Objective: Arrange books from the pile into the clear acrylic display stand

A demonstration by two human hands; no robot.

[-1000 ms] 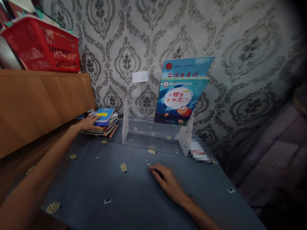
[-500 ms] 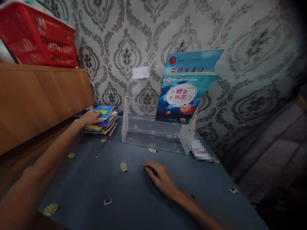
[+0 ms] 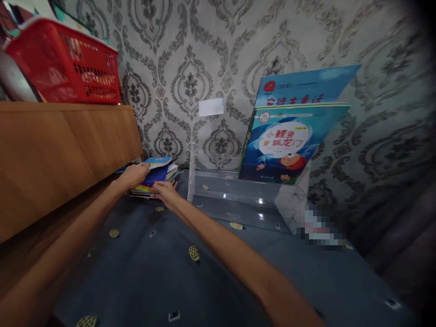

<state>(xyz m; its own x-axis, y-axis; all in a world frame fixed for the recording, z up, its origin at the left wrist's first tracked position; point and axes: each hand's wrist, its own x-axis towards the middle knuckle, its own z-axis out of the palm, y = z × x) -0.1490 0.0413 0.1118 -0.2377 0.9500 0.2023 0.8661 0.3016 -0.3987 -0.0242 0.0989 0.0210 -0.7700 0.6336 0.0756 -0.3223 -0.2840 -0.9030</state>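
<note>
Both hands are now brought together at the stack of books (image 3: pixel 173 174), which is set at the far left of the dark patterned tablecloth (image 3: pixel 136 272). A light-blue book (image 3: pixel 161 160) on top is pinched near its left end by the left hand (image 3: pixel 135 176), with its near edge held a little clear of the dark-blue book (image 3: pixel 158 174) underneath. At the near right corner of that dark-blue book, the right hand (image 3: pixel 166 193) is placed, fingers bent; whether anything is pinched there cannot quite be told, so small are the fingertips in this view.

To the right of the stack, the clear stand (image 3: pixel 288 206) is planted on the cloth. Two picture books are propped upright in its right half: a front book (image 3: pixel 289 159) with a red fish on the cover, and behind it a taller-standing rear book (image 3: pixel 306 86), partly covered. A white label (image 3: pixel 211 107) is seen above the stand's left half. Over on the left, a red basket (image 3: pixel 85 72) is perched on the wooden cabinet (image 3: pixel 68 150).
</note>
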